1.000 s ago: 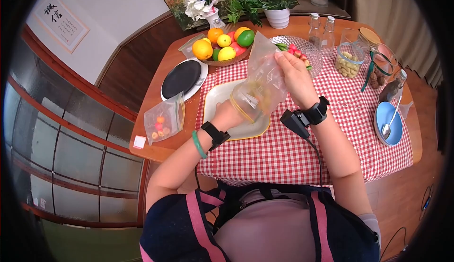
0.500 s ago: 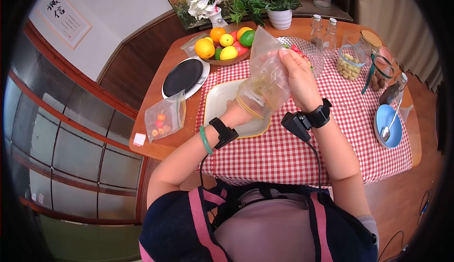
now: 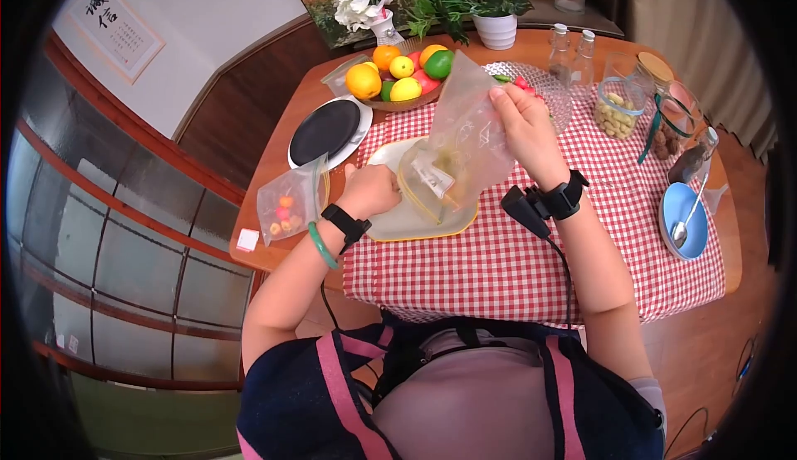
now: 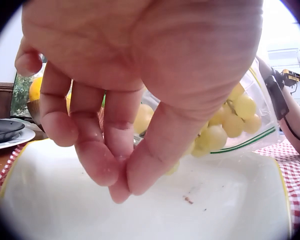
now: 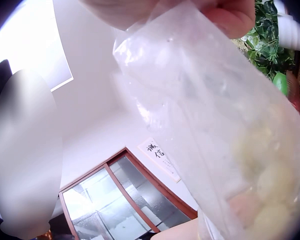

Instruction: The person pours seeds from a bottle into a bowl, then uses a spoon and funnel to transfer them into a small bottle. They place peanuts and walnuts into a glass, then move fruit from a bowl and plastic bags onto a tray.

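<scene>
My right hand (image 3: 531, 132) grips a clear zip bag (image 3: 473, 119) by its upper end, thumb and fingers pinching the plastic. The bag slants downward, its mouth low over the white tray (image 3: 407, 226) with a yellow rim. Pale green grapes (image 4: 233, 122) lie inside near the mouth, blurred through the plastic in the right wrist view. My left hand (image 3: 371, 192) is over the tray's left part, apart from the bag mouth. Its thumb and fingertips meet, with nothing visible between them in the left wrist view. Small brown specks (image 4: 188, 199) lie on the tray.
Another zip bag (image 3: 290, 203) with small red and orange pieces lies at left, near a black round plate (image 3: 324, 130). Behind are a fruit basket (image 3: 403, 105) and a glass bowl (image 3: 560, 99). Jars, bottles and a blue bowl (image 3: 693, 203) with a spoon stand at right.
My left hand has drawn out of the bag's mouth and moved left over the tray. The right hand keeps holding the tilted bag in nearly the same place.
</scene>
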{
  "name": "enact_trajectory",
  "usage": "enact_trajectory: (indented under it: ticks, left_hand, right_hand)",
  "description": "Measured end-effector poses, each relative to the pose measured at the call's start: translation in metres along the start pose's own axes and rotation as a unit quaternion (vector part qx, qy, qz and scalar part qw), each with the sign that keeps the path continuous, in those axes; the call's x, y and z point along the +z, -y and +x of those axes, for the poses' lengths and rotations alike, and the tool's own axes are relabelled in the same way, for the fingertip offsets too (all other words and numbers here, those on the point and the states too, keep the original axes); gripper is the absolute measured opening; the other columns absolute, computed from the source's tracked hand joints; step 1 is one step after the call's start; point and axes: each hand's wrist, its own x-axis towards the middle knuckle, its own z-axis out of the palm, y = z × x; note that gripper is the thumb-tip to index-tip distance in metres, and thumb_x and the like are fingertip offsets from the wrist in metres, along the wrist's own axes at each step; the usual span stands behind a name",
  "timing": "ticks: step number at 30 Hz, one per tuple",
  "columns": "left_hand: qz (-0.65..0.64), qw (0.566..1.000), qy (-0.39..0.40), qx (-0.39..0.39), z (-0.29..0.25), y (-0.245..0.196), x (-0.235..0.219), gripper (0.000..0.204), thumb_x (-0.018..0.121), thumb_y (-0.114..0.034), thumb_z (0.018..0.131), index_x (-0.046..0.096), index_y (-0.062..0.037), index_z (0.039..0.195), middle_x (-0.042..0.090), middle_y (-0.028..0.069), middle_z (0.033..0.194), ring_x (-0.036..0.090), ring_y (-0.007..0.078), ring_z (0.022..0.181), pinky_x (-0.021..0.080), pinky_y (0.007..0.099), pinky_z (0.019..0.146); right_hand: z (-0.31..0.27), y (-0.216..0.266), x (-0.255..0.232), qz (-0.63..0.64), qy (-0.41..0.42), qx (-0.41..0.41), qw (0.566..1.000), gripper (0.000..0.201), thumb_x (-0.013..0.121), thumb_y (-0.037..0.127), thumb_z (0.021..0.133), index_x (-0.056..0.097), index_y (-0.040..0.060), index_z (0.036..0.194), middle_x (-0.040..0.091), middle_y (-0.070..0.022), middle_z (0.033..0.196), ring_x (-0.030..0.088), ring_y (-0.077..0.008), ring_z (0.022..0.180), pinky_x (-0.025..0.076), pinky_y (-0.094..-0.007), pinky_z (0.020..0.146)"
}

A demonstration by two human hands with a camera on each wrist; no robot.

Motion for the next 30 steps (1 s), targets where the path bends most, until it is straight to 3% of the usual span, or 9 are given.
enact_trajectory:
  ticks: [2, 8, 11, 14, 17, 19, 23, 26, 30]
  left_hand:
    - [0.012, 1.000, 0.025, 0.004, -0.002, 0.010, 0.004, 0.014, 0.062, -0.021, 0.069, 0.072, -0.0115, 0.073, 0.067, 0.0115, 0.074, 0.063, 0.0292, 0.075, 0.030, 0.0440, 0.077]
    - [-0.001, 0.999, -0.017, -0.027, -0.002, 0.024, 0.013, 0.013, 0.065, -0.023, 0.068, 0.070, -0.0108, 0.066, 0.067, 0.0081, 0.067, 0.065, 0.0248, 0.074, 0.036, 0.0382, 0.083]
    - [-0.002, 0.999, -0.012, -0.033, -0.001, 0.026, 0.009, 0.013, 0.065, -0.022, 0.068, 0.071, -0.0108, 0.070, 0.068, 0.0077, 0.072, 0.065, 0.0250, 0.073, 0.036, 0.0381, 0.085]
    - [0.018, 0.998, -0.052, -0.027, -0.008, 0.020, -0.004, 0.017, 0.067, -0.024, 0.069, 0.072, -0.0114, 0.080, 0.069, 0.0071, 0.077, 0.065, 0.0251, 0.075, 0.038, 0.0389, 0.082]
    - [-0.025, 0.991, -0.129, -0.031, -0.010, 0.006, -0.024, 0.023, 0.068, -0.031, 0.076, 0.071, -0.0110, 0.087, 0.068, 0.0036, 0.077, 0.063, 0.0198, 0.073, 0.039, 0.0351, 0.081]
    - [-0.254, 0.962, -0.104, 0.013, -0.002, 0.004, -0.027, 0.028, 0.065, -0.035, 0.082, 0.070, -0.0087, 0.090, 0.067, 0.0037, 0.077, 0.061, 0.0165, 0.074, 0.040, 0.0323, 0.081]
    - [-0.567, 0.823, 0.007, 0.045, 0.003, -0.012, -0.034, 0.035, 0.060, -0.039, 0.090, 0.068, -0.0072, 0.100, 0.063, -0.0021, 0.084, 0.055, 0.0102, 0.079, 0.043, 0.0256, 0.080]
    - [-0.577, 0.815, 0.020, 0.049, -0.005, -0.032, -0.043, 0.032, 0.060, -0.035, 0.091, 0.066, -0.0065, 0.103, 0.061, -0.0042, 0.090, 0.053, 0.0088, 0.083, 0.043, 0.0261, 0.080]
    - [-0.607, 0.791, -0.049, 0.057, 0.004, -0.016, -0.044, 0.020, 0.058, -0.029, 0.093, 0.066, -0.0120, 0.101, 0.064, -0.0048, 0.094, 0.053, 0.0038, 0.087, 0.037, 0.0212, 0.075]
  right_hand:
    - [0.004, -0.008, -0.005, -0.026, -0.004, -0.005, 1.000, 0.028, 0.047, 0.023, 0.097, 0.060, -0.0005, 0.087, 0.054, -0.0003, 0.068, 0.047, -0.0074, 0.062, 0.040, -0.0245, 0.058]
    - [0.011, -0.010, -0.018, -0.017, -0.031, 0.026, 0.999, 0.029, 0.046, 0.024, 0.097, 0.062, 0.0002, 0.091, 0.054, 0.0000, 0.066, 0.048, -0.0070, 0.061, 0.040, -0.0242, 0.056]
    - [0.010, 0.000, -0.020, 0.000, -0.035, 0.023, 0.999, 0.029, 0.046, 0.025, 0.097, 0.063, 0.0008, 0.093, 0.055, 0.0004, 0.067, 0.049, -0.0062, 0.062, 0.040, -0.0226, 0.057]
    - [0.011, 0.003, -0.025, 0.032, -0.042, 0.009, 0.999, 0.030, 0.045, 0.025, 0.098, 0.063, 0.0010, 0.096, 0.057, 0.0010, 0.070, 0.050, -0.0055, 0.063, 0.041, -0.0212, 0.058]
    - [0.010, 0.014, -0.026, 0.064, -0.062, 0.001, 0.996, 0.031, 0.044, 0.025, 0.099, 0.063, 0.0005, 0.098, 0.060, 0.0003, 0.076, 0.052, -0.0055, 0.067, 0.043, -0.0206, 0.061]
    - [0.008, 0.022, -0.026, 0.099, -0.075, 0.003, 0.992, 0.031, 0.043, 0.025, 0.099, 0.063, -0.0001, 0.099, 0.062, -0.0010, 0.082, 0.055, -0.0060, 0.071, 0.045, -0.0208, 0.064]
    - [0.008, 0.024, -0.025, 0.145, -0.088, -0.030, 0.985, 0.032, 0.041, 0.024, 0.100, 0.060, -0.0010, 0.106, 0.066, -0.0057, 0.096, 0.060, -0.0082, 0.080, 0.048, -0.0217, 0.072]
    - [0.007, 0.025, -0.020, 0.202, -0.101, -0.022, 0.974, 0.034, 0.039, 0.023, 0.101, 0.059, -0.0027, 0.111, 0.065, -0.0093, 0.102, 0.060, -0.0106, 0.087, 0.048, -0.0231, 0.078]
    - [0.008, 0.010, -0.014, 0.195, -0.100, 0.019, 0.976, 0.036, 0.040, 0.025, 0.100, 0.058, -0.0013, 0.116, 0.063, -0.0077, 0.104, 0.059, -0.0106, 0.090, 0.048, -0.0223, 0.078]
